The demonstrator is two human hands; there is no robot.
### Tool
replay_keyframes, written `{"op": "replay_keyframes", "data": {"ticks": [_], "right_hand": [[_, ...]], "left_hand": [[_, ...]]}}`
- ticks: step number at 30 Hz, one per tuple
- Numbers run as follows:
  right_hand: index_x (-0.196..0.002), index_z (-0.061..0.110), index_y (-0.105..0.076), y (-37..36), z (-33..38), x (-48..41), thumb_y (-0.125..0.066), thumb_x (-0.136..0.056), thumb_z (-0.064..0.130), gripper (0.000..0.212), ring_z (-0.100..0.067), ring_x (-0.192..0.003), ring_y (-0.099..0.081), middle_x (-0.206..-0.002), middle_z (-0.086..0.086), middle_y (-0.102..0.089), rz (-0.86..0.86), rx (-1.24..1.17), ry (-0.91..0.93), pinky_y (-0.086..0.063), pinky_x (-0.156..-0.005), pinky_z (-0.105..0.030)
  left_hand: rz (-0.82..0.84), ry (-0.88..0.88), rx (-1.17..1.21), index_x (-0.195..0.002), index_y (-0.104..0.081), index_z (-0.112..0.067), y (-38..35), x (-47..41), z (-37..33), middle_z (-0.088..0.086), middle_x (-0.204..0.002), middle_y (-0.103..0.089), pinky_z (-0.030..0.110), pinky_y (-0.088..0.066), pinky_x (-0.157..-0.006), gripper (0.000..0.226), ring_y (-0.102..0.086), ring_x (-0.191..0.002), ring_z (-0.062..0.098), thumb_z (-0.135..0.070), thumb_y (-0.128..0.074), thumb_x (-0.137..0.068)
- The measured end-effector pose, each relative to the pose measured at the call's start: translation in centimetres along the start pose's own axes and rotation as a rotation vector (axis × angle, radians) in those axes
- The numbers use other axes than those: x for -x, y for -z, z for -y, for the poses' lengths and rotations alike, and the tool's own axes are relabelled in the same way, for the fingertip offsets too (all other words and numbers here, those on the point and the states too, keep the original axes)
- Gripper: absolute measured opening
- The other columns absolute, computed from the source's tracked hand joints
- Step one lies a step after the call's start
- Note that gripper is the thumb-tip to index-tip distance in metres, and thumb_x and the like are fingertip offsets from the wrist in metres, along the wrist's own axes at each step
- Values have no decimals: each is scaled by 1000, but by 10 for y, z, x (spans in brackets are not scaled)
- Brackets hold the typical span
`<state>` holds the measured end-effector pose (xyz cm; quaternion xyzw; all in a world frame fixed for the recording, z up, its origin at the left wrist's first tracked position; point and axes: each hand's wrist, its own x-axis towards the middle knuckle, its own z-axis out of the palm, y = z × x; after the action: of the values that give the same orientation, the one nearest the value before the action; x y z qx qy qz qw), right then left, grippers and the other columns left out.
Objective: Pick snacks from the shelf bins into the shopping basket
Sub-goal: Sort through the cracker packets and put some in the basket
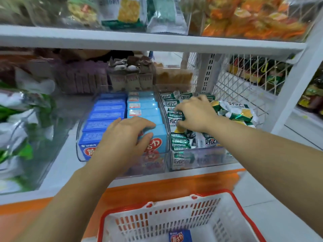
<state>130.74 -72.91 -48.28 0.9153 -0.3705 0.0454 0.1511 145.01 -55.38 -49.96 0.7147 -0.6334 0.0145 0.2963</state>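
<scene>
**Both hands in the shelf bins, basket below**

The left hand (pixel 125 137) grips the front light blue box (pixel 158 137). Its fingers curl over the top edge and its thumb presses the printed front face. The right hand (pixel 195 112) is just beside it, in the neighbouring clear bin (pixel 201 159). Its fingers are curled down into the green-and-white packets (pixel 180 141) and pinch the top packet (pixel 175 116). The two hands are apart, with the bin wall between them.

Beyond the left hand's fingertips, the row of light blue boxes (pixel 142 109) runs away from the person. There are six, counting the gripped one. Just left of that hand lies a second row, the dark blue boxes (pixel 104 117). They seem to number seven, though the far ones blur together. The wrist covers part of the nearest one.

The packets lie heaped under and around the right hand, too jumbled for an exact count. More than ten show. A few spill to the right of that hand, against the wire mesh (pixel 244 81).

One shopping basket (pixel 239 205), white with a red rim, sits below both forearms, nearer the person than either hand. One dark blue box in the basket (pixel 180 236) lies on its floor, cut off by the picture's lower edge.
</scene>
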Motion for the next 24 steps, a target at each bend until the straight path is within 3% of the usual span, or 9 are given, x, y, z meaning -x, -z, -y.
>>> {"op": "replay_keyframes", "data": {"ticks": [4,8,12,14,15,18,21,24], "right_hand": [[-130,35,-51,1,4,0,-62,-80,58,56,-24,-122,-42,-127,1,-53,-18,25,46,-20,-106,-43],[-117,31,-55,1,7,8,-65,-82,48,40,-20,-116,-44,-119,5,-56,-81,-17,75,-19,-107,-40],[-110,25,-56,22,4,30,-70,-81,40,36,-14,-98,-50,-98,15,-57,-350,-360,-59,-24,-105,-35],[-106,26,-56,35,2,56,-73,-79,37,34,-9,-90,-51,-91,19,-54,-501,-607,-112,-37,-98,-33],[-102,29,-56,39,3,74,-74,-78,34,31,-6,-87,-53,-89,21,-56,-519,-749,-128,-41,-91,-25],[-94,37,-57,34,16,127,-77,-74,26,31,1,-86,-55,-88,19,-63,-433,-1069,-177,-41,-78,-8],[-94,34,-60,19,26,160,-78,-73,19,32,2,-79,-57,-90,22,-65,-385,-1219,-199,-43,-74,-9],[-97,30,-60,9,29,177,-77,-74,16,32,2,-74,-56,-85,20,-65,-377,-1295,-242,-43,-69,-10]], "left_hand": [[0,-24,-17,-117,-64,-29,-1,0,3,-13,-120,-63,44,-40,-102,26,-55,-107,15,-28,-58,-92],[11,-35,-13,-119,-62,-29,0,0,2,-14,-122,-62,44,-37,-106,27,-53,-110,12,-30,-55,-93],[-42,-78,-17,-117,-64,-27,-1,0,2,-11,-117,-65,43,-31,-111,25,-54,-107,12,-28,-55,-94],[-170,-129,63,-114,-67,-24,2,1,-7,-10,-112,-67,29,-30,-108,27,-53,-105,7,-30,-54,-91],[-205,-127,155,-114,-67,-23,5,2,-15,-13,-109,-66,19,-33,-101,30,-53,-105,3,-34,-54,-90],[-69,-52,492,-123,-61,-30,3,9,-43,-23,-111,-61,4,-41,-85,37,-55,-103,-10,-40,-62,-87],[104,-26,630,-124,-57,-35,-13,19,-65,-23,-109,-62,11,-49,-72,42,-60,-93,-11,-37,-65,-83],[178,55,705,-106,-62,-38,-25,27,-74,-19,-103,-67,10,-49,-72,31,-63,-87,-8,-45,-66,-76]]}}
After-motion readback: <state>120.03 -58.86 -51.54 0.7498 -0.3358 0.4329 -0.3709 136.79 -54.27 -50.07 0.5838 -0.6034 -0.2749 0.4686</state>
